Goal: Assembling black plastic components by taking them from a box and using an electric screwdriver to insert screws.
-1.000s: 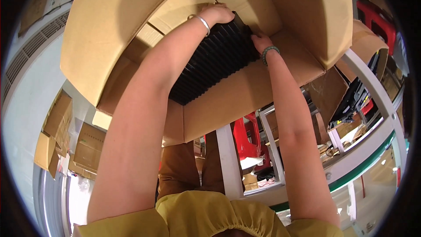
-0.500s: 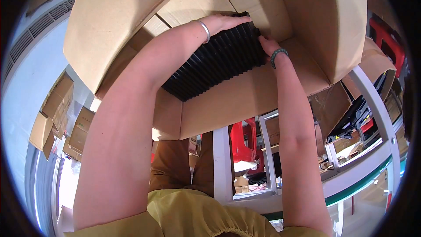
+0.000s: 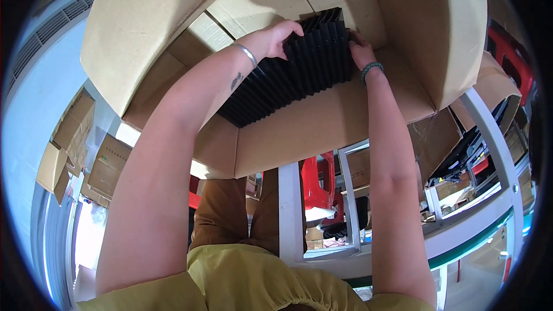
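A cluttered room surrounds a large open cardboard box [image 3: 311,124], with a slatted vent [image 3: 50,31] to its left. Inside the box, the left grip [image 3: 280,39] lies on a black ridged stack [image 3: 314,60], thumb and fingers bent apart over the ridges; whether it clasps any of them, I cannot tell. The right grip [image 3: 361,52] touches the stack's end toward the box's right side, its fingertips hidden, so I cannot tell how tightly it is closed. The stack lies aslant in the box, near the front wall. Over the box's opening, a silver bangle [image 3: 246,55] circles the left wrist and a green beaded bracelet [image 3: 372,69] the right. Brown trousers [image 3: 222,213] and an olive-yellow top [image 3: 253,273] show below the box. A white metal frame [image 3: 291,213] stands below it and to its right. Smaller cartons [image 3: 112,161] sit left of the box.
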The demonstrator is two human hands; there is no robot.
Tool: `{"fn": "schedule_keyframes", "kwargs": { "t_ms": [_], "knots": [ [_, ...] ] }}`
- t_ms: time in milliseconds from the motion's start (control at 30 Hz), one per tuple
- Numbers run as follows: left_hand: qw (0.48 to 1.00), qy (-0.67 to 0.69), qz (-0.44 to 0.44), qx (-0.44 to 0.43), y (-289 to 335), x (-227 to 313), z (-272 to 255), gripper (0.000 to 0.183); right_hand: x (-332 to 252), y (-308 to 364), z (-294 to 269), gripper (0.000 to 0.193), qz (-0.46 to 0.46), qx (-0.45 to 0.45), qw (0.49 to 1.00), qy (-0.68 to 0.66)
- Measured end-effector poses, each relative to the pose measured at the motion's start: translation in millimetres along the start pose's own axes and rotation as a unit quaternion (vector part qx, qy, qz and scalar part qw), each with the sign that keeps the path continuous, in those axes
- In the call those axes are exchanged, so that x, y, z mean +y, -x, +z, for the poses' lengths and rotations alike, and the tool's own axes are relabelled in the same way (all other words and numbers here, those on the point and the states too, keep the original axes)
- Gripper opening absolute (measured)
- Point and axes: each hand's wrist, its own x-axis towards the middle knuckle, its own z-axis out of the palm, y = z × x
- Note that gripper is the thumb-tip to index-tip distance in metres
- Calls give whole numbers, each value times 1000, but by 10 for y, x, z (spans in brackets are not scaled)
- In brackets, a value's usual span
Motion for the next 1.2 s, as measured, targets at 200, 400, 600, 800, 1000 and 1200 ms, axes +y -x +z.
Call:
{"fn": "schedule_keyframes", "kwargs": {
  "t_ms": [200,400,600,800,1000,1200],
  "knots": [
    [992,-112,-47,42,-29,78,106,39,-216,151,49,41,59,24,997,-53],
    [990,-130,-46,-8,-108,130,17,36,-107,67,115,41,23,61,997,41],
    [995,-92,-38,-5,-83,54,-108,28,-212,29,128,40,20,48,997,54],
    [983,-185,16,-1,-37,86,3,39,-33,-1,147,40,24,53,998,28],
    [978,-206,19,-22,-10,139,27,82,45,-51,125,39,29,57,997,-33],
    [983,-132,124,-42,246,187,14,77,-628,87,-129,38,-90,98,990,-34]
  ]
}}
